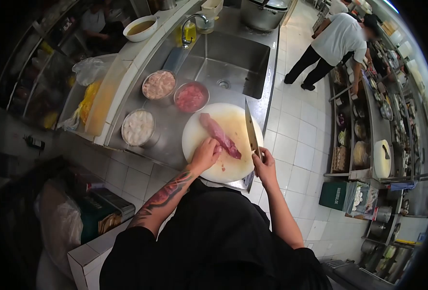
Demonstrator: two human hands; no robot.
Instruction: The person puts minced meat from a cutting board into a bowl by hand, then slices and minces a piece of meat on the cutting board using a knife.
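A long strip of raw red meat (216, 129) lies diagonally on the round white cutting board (194, 157). My left hand (206, 153) is at the lower left side of the meat, its fingers curled against it. On the board's right side my right hand (264, 164) is closed round the handle of a large knife (250, 126), whose blade points away from me. Small meat scraps lie near the board's front edge. Behind and left of the board stand a bowl of red meat (191, 96), a bowl of pale pink meat (159, 85) and a bowl of whitish pieces (138, 127).
Beyond the bowls is a steel sink (233, 60) with a faucet (194, 24). A large pot (263, 15) stands behind it. A co-worker in a white shirt (342, 38) leans over shelves at the right. A bowl of brown liquid (140, 29) sits on the left ledge.
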